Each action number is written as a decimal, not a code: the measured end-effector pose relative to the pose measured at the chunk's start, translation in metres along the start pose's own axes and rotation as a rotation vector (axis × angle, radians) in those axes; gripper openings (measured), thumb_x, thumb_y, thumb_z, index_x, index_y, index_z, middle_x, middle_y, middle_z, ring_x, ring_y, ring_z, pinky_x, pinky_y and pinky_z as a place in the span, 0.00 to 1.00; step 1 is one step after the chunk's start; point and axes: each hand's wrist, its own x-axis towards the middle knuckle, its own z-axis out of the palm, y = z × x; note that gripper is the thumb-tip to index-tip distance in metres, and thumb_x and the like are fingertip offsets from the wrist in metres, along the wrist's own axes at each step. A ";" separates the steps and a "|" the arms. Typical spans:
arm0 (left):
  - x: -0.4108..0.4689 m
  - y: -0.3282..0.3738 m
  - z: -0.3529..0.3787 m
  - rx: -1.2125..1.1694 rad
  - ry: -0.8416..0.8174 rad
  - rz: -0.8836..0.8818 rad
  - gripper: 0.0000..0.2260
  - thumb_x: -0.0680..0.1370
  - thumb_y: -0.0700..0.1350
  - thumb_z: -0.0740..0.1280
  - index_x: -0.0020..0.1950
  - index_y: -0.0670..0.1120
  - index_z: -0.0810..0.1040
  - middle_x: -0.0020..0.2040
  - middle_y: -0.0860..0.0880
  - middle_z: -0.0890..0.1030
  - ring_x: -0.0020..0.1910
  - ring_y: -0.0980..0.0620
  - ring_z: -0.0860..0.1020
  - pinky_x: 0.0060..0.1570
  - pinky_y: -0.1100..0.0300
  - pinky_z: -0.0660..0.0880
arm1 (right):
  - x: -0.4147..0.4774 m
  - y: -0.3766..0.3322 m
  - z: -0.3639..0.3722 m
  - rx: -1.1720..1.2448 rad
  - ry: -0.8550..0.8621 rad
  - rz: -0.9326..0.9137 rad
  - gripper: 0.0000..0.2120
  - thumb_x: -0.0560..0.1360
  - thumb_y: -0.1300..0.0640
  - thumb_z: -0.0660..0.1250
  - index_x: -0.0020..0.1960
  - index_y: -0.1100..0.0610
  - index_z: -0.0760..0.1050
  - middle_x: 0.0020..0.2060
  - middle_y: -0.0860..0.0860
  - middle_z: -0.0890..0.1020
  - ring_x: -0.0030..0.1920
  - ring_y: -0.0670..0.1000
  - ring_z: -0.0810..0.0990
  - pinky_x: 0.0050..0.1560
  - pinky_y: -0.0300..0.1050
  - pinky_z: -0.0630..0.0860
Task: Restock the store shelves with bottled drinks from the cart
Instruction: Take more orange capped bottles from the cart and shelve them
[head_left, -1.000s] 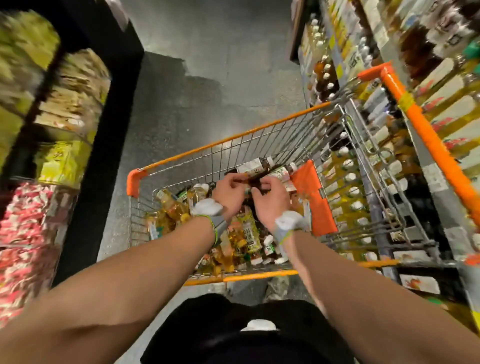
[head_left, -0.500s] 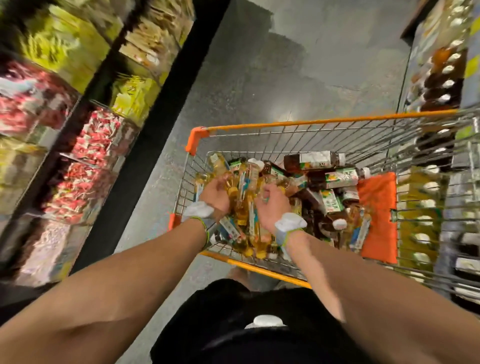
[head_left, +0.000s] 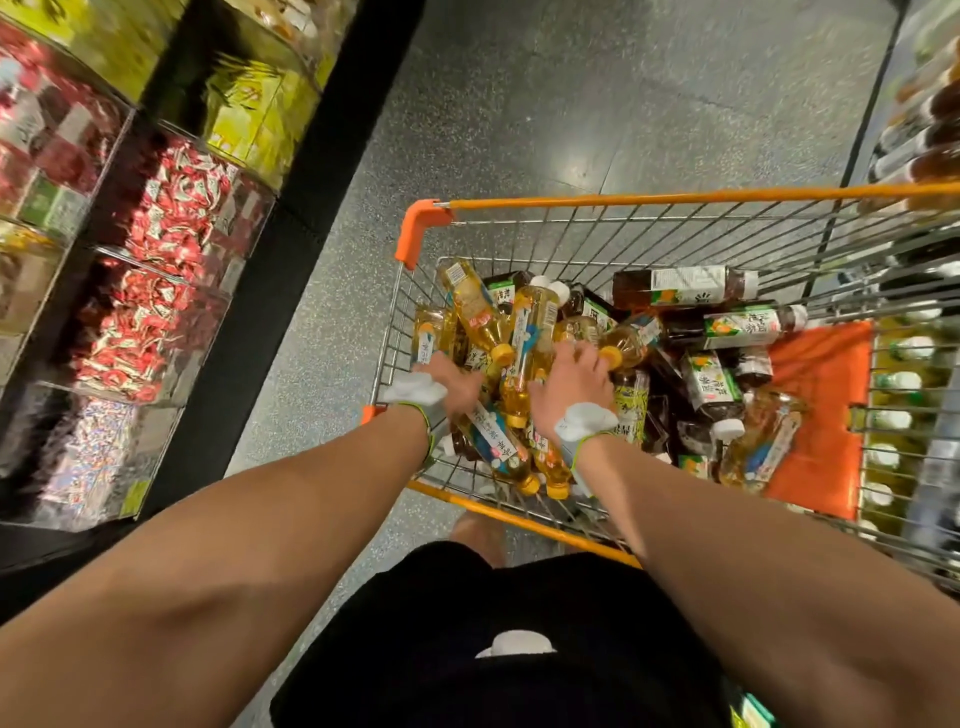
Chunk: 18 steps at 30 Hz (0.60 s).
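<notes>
The wire cart (head_left: 418, 223) with an orange rim stands in front of me, full of bottled drinks lying in a heap. Yellow tea bottles (head_left: 530, 332) fill its left part and dark tea bottles (head_left: 727, 327) its right part. Both my hands are down in the yellow pile. My left hand (head_left: 452, 382) curls round a yellow bottle (head_left: 493, 436) that sticks out under the palm, fingertips hidden. My right hand (head_left: 569, 384) grips another yellow bottle (head_left: 545, 460), fingers spread over the bottles beyond. A long yellow bottle stands between the two hands.
An orange flap (head_left: 821, 415) lies against the cart's right end. Drink shelves (head_left: 924, 135) run along the right, partly seen through the wire. On the left, black shelving holds clear bins of red and yellow packets (head_left: 171, 218). Grey speckled floor (head_left: 597, 104) stretches ahead.
The view swung left, so the cart now sits to the right. Both hands moved from the dark bottles at the cart's middle to the yellow bottles at its left end.
</notes>
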 end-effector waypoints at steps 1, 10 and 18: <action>0.000 0.001 -0.004 0.000 -0.025 0.002 0.20 0.75 0.58 0.70 0.53 0.40 0.80 0.43 0.43 0.82 0.40 0.44 0.80 0.46 0.50 0.83 | 0.000 -0.001 -0.002 -0.009 0.009 0.011 0.24 0.79 0.50 0.67 0.72 0.54 0.66 0.73 0.57 0.64 0.72 0.60 0.63 0.70 0.57 0.67; -0.012 0.020 -0.032 0.047 -0.190 0.141 0.31 0.65 0.66 0.78 0.51 0.41 0.80 0.45 0.44 0.84 0.39 0.47 0.83 0.36 0.56 0.81 | -0.010 0.001 -0.016 0.044 -0.149 -0.018 0.19 0.76 0.55 0.68 0.63 0.55 0.67 0.61 0.58 0.74 0.60 0.61 0.76 0.59 0.51 0.73; -0.046 0.093 -0.079 0.199 -0.073 0.323 0.22 0.68 0.60 0.76 0.48 0.43 0.78 0.44 0.48 0.81 0.46 0.47 0.83 0.44 0.56 0.80 | -0.013 0.009 -0.081 0.232 -0.005 0.139 0.35 0.66 0.46 0.65 0.71 0.56 0.66 0.62 0.58 0.72 0.61 0.61 0.75 0.57 0.57 0.78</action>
